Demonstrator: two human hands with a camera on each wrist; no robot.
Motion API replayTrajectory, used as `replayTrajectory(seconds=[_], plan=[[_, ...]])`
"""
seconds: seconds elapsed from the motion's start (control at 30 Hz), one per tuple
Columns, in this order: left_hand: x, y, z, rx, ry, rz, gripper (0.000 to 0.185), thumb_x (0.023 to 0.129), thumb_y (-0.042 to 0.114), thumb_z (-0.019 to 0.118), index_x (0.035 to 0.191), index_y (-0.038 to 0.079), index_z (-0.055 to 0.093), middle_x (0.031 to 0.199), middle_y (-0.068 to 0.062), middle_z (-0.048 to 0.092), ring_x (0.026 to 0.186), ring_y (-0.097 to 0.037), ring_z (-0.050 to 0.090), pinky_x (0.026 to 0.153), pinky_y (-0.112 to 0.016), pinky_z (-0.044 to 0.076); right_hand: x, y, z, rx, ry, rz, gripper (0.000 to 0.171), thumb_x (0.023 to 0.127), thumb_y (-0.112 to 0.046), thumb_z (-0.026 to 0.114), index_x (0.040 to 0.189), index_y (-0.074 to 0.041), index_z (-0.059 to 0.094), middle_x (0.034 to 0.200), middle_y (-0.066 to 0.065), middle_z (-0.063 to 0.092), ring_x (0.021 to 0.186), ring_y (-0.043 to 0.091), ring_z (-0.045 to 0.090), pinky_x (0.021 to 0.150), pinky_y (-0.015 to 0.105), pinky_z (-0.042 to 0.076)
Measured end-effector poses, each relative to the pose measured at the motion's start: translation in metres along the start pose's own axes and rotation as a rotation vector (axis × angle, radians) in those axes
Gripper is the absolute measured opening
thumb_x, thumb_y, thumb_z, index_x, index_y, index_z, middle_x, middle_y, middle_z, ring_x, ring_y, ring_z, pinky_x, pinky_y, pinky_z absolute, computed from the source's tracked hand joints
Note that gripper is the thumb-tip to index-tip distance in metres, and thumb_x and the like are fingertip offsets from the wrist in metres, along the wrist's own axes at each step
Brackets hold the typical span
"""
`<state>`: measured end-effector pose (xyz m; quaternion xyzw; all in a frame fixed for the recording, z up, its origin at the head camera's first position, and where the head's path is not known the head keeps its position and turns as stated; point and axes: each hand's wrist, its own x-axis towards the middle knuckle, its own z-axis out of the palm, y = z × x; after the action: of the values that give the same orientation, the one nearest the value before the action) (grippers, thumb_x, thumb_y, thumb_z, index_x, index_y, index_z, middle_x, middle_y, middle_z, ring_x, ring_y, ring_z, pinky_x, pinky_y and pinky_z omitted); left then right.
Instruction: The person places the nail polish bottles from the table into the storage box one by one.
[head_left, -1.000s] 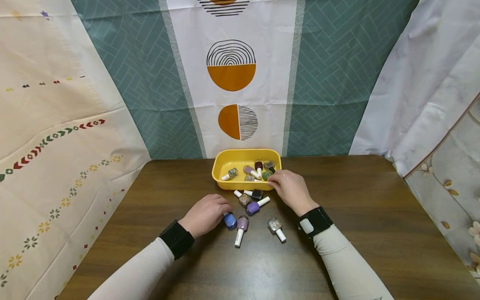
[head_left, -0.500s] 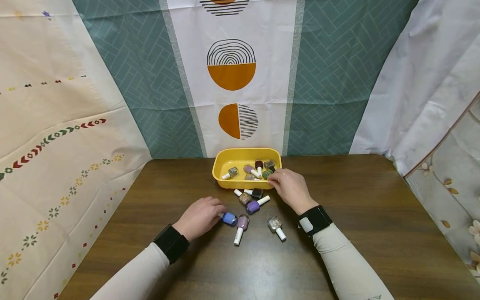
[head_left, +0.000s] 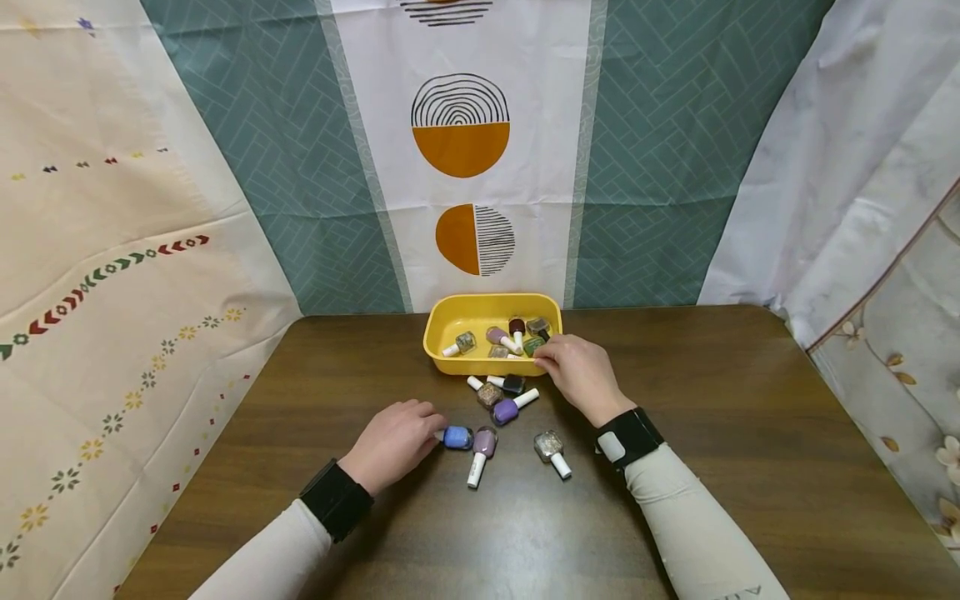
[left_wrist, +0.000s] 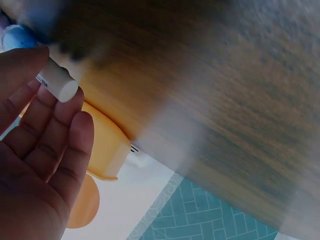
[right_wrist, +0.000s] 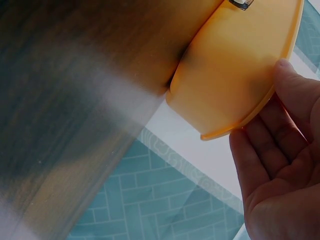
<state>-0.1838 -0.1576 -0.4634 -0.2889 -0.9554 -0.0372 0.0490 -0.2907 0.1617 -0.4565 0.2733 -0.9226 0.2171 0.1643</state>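
My left hand [head_left: 393, 446] pinches the white cap [left_wrist: 60, 84] of a blue nail polish bottle [head_left: 457, 437] between thumb and fingers, low over the table, the bottle pointing right. Against its right end lies a mauve nail polish bottle [head_left: 484, 442], cap toward me. My right hand [head_left: 576, 371] holds the front right rim of the yellow bin [head_left: 437, 354], thumb on the outer wall and fingers over the edge. Several nail polish bottles lie inside the bin, among them a dark red one [head_left: 517, 326] and a green one [head_left: 533, 346], partly hidden by the right hand.
Between the hands and the bin lie a purple bottle [head_left: 506, 411], a brown glitter bottle [head_left: 490, 395] and a black bottle [head_left: 513, 384]. A silver glitter bottle [head_left: 548, 447] lies nearer me on the wooden table [head_left: 720, 433]. Behind the bin hangs a patterned curtain [head_left: 652, 167].
My left hand has drawn back to the left, and the blue bottle has swung from slanting to nearly level, sideways. My right hand stays on the bin's rim.
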Motion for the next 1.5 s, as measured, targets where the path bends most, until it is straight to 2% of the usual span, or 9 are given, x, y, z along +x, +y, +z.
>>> replayTrajectory(seconds=[0.37, 0.7, 1.03, 1.27, 1.5], plan=[[-0.007, 0.004, 0.003, 0.037, 0.043, -0.064, 0.029, 0.089, 0.016, 0.095, 0.116, 0.015, 0.084, 0.1, -0.001, 0.073, 0.09, -0.018, 0.065, 0.087, -0.037, 0.061, 0.003, 0.001, 0.0, 0.001, 0.007, -0.005, 0.012, 0.098, -0.018, 0.086, 0.106, -0.009, 0.087, 0.097, 0.003, 0.078, 0.092, 0.025, 0.073, 0.083, 0.046, 0.061], [-0.009, 0.006, 0.002, 0.043, 0.064, -0.076, 0.028, 0.088, 0.014, 0.096, 0.113, 0.013, 0.083, 0.097, -0.001, 0.072, 0.087, -0.017, 0.063, 0.083, -0.036, 0.06, 0.005, 0.0, -0.003, -0.006, 0.008, -0.011, 0.011, 0.099, -0.018, 0.085, 0.106, -0.009, 0.086, 0.097, 0.004, 0.077, 0.092, 0.025, 0.073, 0.082, 0.046, 0.061], [-0.01, 0.011, 0.002, 0.036, 0.101, -0.089, 0.03, 0.086, 0.015, 0.098, 0.112, 0.014, 0.083, 0.098, 0.001, 0.072, 0.088, -0.016, 0.063, 0.086, -0.035, 0.061, 0.003, 0.0, -0.001, 0.005, -0.003, 0.004, 0.012, 0.098, -0.018, 0.086, 0.106, -0.009, 0.087, 0.097, 0.004, 0.077, 0.092, 0.025, 0.072, 0.083, 0.047, 0.061], [-0.007, 0.015, -0.007, 0.047, 0.136, -0.094, 0.033, 0.083, 0.016, 0.1, 0.111, 0.014, 0.083, 0.096, 0.002, 0.071, 0.085, -0.015, 0.06, 0.085, -0.034, 0.06, 0.002, -0.001, 0.0, 0.006, -0.004, 0.004, 0.012, 0.098, -0.018, 0.086, 0.106, -0.009, 0.087, 0.097, 0.004, 0.078, 0.092, 0.025, 0.072, 0.082, 0.046, 0.061], [-0.004, 0.017, -0.015, 0.037, 0.161, -0.097, 0.034, 0.083, 0.016, 0.1, 0.111, 0.011, 0.082, 0.097, 0.0, 0.072, 0.087, -0.019, 0.062, 0.089, -0.038, 0.056, 0.001, 0.0, 0.0, 0.001, 0.001, 0.001, 0.011, 0.098, -0.018, 0.086, 0.106, -0.01, 0.087, 0.098, 0.003, 0.078, 0.093, 0.025, 0.073, 0.083, 0.047, 0.061]])
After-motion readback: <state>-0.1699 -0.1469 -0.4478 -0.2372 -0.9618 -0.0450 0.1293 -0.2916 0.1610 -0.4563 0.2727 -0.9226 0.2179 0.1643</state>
